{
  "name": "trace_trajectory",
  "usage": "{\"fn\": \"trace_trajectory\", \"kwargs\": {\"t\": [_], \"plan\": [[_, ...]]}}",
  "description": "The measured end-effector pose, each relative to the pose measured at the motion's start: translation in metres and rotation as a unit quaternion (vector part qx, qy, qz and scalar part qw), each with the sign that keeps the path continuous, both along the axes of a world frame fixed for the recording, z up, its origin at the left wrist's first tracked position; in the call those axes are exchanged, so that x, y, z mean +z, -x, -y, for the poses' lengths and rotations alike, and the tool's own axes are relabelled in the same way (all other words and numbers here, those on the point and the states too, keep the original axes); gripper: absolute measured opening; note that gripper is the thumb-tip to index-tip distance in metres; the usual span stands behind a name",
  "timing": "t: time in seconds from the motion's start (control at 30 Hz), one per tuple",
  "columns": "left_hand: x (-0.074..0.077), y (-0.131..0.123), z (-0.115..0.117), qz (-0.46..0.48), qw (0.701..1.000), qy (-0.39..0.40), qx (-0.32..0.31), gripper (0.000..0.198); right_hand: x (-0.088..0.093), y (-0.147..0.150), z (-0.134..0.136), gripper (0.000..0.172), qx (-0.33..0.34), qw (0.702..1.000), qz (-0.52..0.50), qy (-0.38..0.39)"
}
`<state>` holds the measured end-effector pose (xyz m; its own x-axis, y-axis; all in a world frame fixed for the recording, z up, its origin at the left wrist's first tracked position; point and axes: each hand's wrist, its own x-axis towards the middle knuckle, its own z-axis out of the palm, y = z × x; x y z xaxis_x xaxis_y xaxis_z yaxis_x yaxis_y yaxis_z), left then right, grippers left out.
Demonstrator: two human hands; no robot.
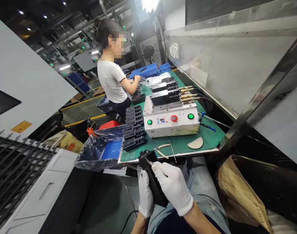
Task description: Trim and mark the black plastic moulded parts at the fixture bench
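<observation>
With our left hand [146, 196] we hold a long black part [153, 183], tilted, in front of the near edge of the green counter [213, 137]; this grip is closed around its side. Our right hand [173, 186] has its grip pinched on a thin tool [149, 162], close to the part's upper end; if they touch, we cannot tell. Pliers [162, 154] lie on the counter, near the white machine [171, 131].

The sole view looks forward and down from the wearer's head, with the hands [174, 186] close at the bottom, the desk [213, 138] just beyond and a co-worker [110, 78] farther off, left of centre.
</observation>
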<state>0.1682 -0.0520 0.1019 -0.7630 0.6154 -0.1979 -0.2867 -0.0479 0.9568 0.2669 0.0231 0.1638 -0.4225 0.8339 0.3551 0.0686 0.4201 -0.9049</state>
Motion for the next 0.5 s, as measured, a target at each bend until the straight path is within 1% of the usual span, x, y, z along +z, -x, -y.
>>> {"fn": "trace_trajectory", "kwargs": {"t": [0.13,0.2,0.37,0.43,0.5], "plan": [[-0.009,0.006,0.004,-0.035,0.999,0.003,-0.008,0.065,-0.002,0.0,-0.001,0.043,0.023,0.998,-0.019,0.047],[-0.009,0.009,0.005,-0.068,0.998,0.012,-0.01,0.066,-0.003,0.0,-0.001,0.045,0.035,0.997,-0.031,0.069],[-0.004,0.016,0.004,-0.167,0.983,0.066,0.027,0.082,-0.008,-0.001,-0.002,0.045,0.036,0.99,-0.065,0.123],[-0.006,0.019,0.006,-0.188,0.979,0.076,0.026,0.084,-0.01,-0.002,-0.003,0.046,0.036,0.985,-0.078,0.147],[-0.011,0.023,0.009,-0.186,0.979,0.081,0.019,0.081,-0.012,-0.002,-0.004,0.047,0.042,0.981,-0.093,0.167]]}}
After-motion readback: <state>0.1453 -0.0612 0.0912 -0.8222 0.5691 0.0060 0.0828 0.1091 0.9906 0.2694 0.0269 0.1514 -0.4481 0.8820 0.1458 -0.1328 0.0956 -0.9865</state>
